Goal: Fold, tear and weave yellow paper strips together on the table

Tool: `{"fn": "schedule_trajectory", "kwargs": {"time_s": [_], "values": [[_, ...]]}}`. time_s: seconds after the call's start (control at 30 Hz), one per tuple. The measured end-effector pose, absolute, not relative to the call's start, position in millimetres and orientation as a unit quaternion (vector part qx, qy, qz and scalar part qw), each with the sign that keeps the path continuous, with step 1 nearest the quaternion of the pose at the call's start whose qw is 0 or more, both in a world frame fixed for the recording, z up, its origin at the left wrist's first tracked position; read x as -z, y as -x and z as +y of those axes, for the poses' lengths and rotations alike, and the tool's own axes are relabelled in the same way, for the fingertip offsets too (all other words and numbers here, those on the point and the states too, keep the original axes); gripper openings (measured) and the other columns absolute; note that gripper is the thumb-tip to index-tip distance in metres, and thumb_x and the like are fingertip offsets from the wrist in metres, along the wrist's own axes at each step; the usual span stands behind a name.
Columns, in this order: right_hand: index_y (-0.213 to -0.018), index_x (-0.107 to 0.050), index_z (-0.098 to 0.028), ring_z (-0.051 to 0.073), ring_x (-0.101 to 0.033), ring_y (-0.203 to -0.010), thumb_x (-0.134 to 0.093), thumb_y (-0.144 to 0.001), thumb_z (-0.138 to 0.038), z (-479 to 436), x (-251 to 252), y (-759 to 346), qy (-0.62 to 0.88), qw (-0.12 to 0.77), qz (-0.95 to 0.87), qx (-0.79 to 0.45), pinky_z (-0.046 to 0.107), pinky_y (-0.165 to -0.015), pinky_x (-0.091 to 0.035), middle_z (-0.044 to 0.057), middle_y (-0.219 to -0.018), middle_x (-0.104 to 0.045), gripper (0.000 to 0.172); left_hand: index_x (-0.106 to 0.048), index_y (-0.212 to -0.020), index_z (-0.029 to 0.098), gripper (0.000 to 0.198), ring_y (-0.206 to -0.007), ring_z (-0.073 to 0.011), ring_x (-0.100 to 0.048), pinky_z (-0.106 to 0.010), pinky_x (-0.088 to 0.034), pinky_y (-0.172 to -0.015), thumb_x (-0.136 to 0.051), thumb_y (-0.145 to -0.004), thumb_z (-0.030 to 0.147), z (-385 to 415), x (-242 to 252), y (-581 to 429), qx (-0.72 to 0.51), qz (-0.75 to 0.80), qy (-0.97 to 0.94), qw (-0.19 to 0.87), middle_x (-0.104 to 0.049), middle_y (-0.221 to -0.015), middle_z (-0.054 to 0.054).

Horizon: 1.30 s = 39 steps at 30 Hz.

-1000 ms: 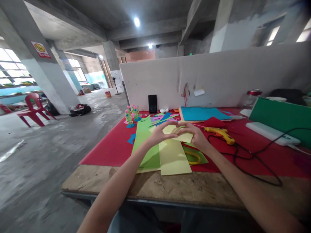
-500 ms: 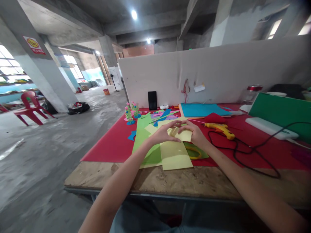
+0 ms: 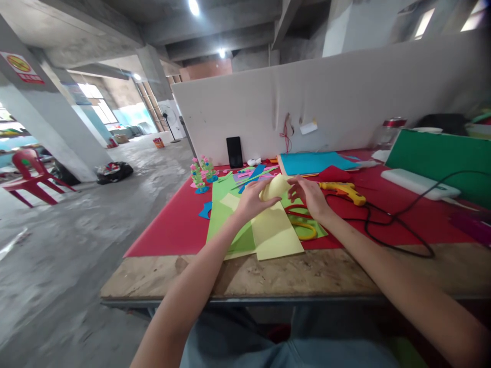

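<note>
A pale yellow sheet of paper (image 3: 276,187) is curled into a rounded shape above the table. My left hand (image 3: 253,199) is closed around its left side, with the thumb below and the fingers behind. Close to the paper's right edge is my right hand (image 3: 310,196), fingers loosely bent and apart; whether a fingertip touches the paper I cannot tell. Beneath them lies another pale yellow sheet (image 3: 276,236) on green paper (image 3: 222,220). Scissors with a yellow and red handle (image 3: 307,236) rest beside it, blades hidden.
A yellow glue gun (image 3: 345,192) with a black cord lies to the right, near a white power bank (image 3: 420,184). Blue sheets (image 3: 318,161), paper scraps (image 3: 253,176) and small flower ornaments (image 3: 199,179) are farther back. A black phone (image 3: 234,152) leans against the partition (image 3: 245,112).
The yellow paper now shows a broad curled face upward. My right hand has moved right, off the paper's flat part, uncovering the red scissor handle. The view has shifted slightly.
</note>
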State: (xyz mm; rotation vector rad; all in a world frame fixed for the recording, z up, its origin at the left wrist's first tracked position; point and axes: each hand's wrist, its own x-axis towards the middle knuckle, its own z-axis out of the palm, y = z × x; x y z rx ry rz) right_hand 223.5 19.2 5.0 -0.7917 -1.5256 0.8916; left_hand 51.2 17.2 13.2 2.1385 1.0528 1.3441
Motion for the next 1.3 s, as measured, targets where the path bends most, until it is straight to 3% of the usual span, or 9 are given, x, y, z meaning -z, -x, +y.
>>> {"fn": "schedule_trajectory", "kwargs": {"time_s": [0.1,0.17,0.3,0.5,0.6,0.93,1.13,1.3], "values": [[-0.078,-0.059,-0.018,0.010,-0.050,-0.055,-0.052,-0.074,-0.037,13.7,-8.5,-220.7,0.334,0.557,-0.663,-0.371,0.020,-0.049,-0.042,0.000,-0.066,-0.054,0.020,-0.059,-0.100,0.022,0.040,-0.096,-0.0248,-0.048,-0.032,-0.027,-0.091,-0.066,-0.063,0.034,19.2,-13.5,-50.9,-0.486,0.391,-0.760,0.180,-0.059,-0.094,-0.006],[-0.076,-0.059,-0.018,0.009,-0.048,-0.054,-0.058,-0.070,-0.031,11.0,-9.5,-218.5,0.335,0.557,-0.671,-0.357,0.019,-0.050,-0.040,0.000,-0.069,-0.055,0.014,-0.063,-0.086,0.021,0.026,-0.087,-0.0231,-0.050,-0.032,-0.029,-0.089,-0.065,-0.064,0.035,21.0,-13.4,-50.4,-0.480,0.397,-0.763,0.175,-0.059,-0.077,-0.005],[-0.074,-0.059,-0.017,0.009,-0.046,-0.053,-0.058,-0.070,-0.029,8.5,-9.5,-216.6,0.340,0.561,-0.672,-0.344,0.020,-0.049,-0.038,0.000,-0.069,-0.055,0.012,-0.062,-0.067,0.019,0.017,-0.074,-0.0190,-0.051,-0.029,-0.033,-0.083,-0.064,-0.065,0.036,21.8,-13.3,-50.6,-0.458,0.397,-0.774,0.183,-0.054,-0.061,-0.002],[-0.093,-0.056,-0.020,0.009,-0.046,-0.055,-0.059,-0.068,-0.028,9.9,-8.8,-217.3,0.340,0.572,-0.655,-0.359,0.019,-0.048,-0.038,-0.001,-0.072,-0.053,0.026,-0.065,-0.067,0.015,0.023,-0.060,-0.0147,-0.053,-0.023,-0.038,-0.059,-0.057,-0.070,0.037,13.9,-15.4,-54.5,-0.403,0.386,-0.783,0.274,-0.061,-0.063,-0.003],[-0.091,-0.057,-0.020,0.009,-0.048,-0.057,-0.060,-0.067,-0.029,12.9,-7.0,-217.5,0.334,0.567,-0.648,-0.384,0.020,-0.049,-0.040,0.000,-0.075,-0.054,0.025,-0.065,-0.067,0.013,0.026,-0.058,-0.0143,-0.056,-0.022,-0.040,-0.056,-0.056,-0.071,0.037,11.0,-16.7,-56.2,-0.375,0.375,-0.778,0.336,-0.063,-0.062,-0.004],[-0.075,-0.061,-0.016,0.008,-0.046,-0.052,-0.063,-0.064,-0.027,11.4,-9.6,-214.6,0.324,0.588,-0.615,-0.412,0.020,-0.046,-0.037,0.000,-0.067,-0.055,0.016,-0.060,-0.086,0.010,0.029,-0.067,-0.0141,-0.060,-0.028,-0.046,-0.070,-0.051,-0.077,0.036,8.7,-20.7,-61.2,-0.362,0.308,-0.747,0.464,-0.064,-0.078,-0.008],[-0.072,-0.062,-0.016,0.006,-0.041,-0.045,-0.065,-0.064,-0.026,20.4,-28.4,-212.9,0.321,0.617,-0.581,-0.422,0.019,-0.042,-0.034,-0.003,-0.055,-0.051,0.013,-0.054,-0.102,0.012,0.032,-0.080,-0.0164,-0.060,-0.032,-0.045,-0.077,-0.057,-0.074,0.028,11.9,-23.9,-58.4,-0.388,0.320,-0.715,0.485,-0.061,-0.096,-0.010],[-0.068,-0.062,-0.017,0.006,-0.042,-0.045,-0.066,-0.063,-0.023,44.2,-62.2,-221.2,0.317,0.619,-0.555,-0.457,0.018,-0.041,-0.035,-0.003,-0.053,-0.049,0.009,-0.052,-0.102,0.013,0.032,-0.078,-0.0160,-0.060,-0.032,-0.046,-0.076,-0.057,-0.074,0.026,17.6,-29.3,-50.1,-0.395,0.358,-0.686,0.495,-0.061,-0.093,-0.010]]}}
